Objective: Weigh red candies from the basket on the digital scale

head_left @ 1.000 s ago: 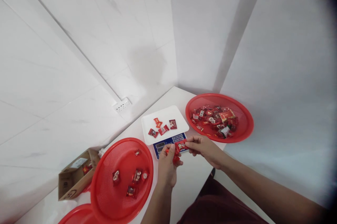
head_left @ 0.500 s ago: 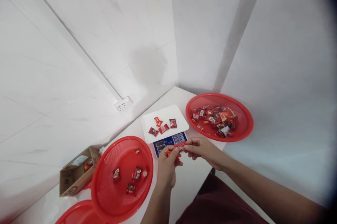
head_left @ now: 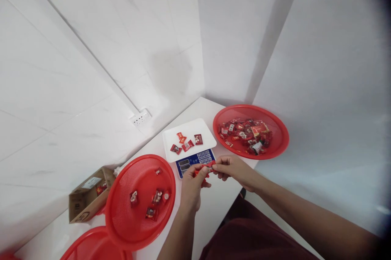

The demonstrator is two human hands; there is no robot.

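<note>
Between my two hands, in front of the scale, is a small red wrapped candy [head_left: 210,167]. My left hand [head_left: 193,182] is closed on it, thumb on top, with more red wrapper showing under the fingers. My right hand [head_left: 233,170] pinches the candy's right end. Just beyond is a blue digital scale [head_left: 195,159] with a keypad, its lower edge partly hidden by my hands. On its white tray [head_left: 203,125] lie several candies [head_left: 187,145] in red and orange wrappers, spread apart.
A red basket [head_left: 282,139] heaped with candies stands at the right. Another red basket [head_left: 122,178] at the left holds several candies, overlapping a third red basket [head_left: 88,237]. Behind these sits a cardboard box [head_left: 80,205]. White walls and a wall socket [head_left: 140,119] border the table [head_left: 200,107].
The whole view has shifted slightly, so everything appears a little up and left. My hands still hold the candy, which is now more covered by my fingers.
</note>
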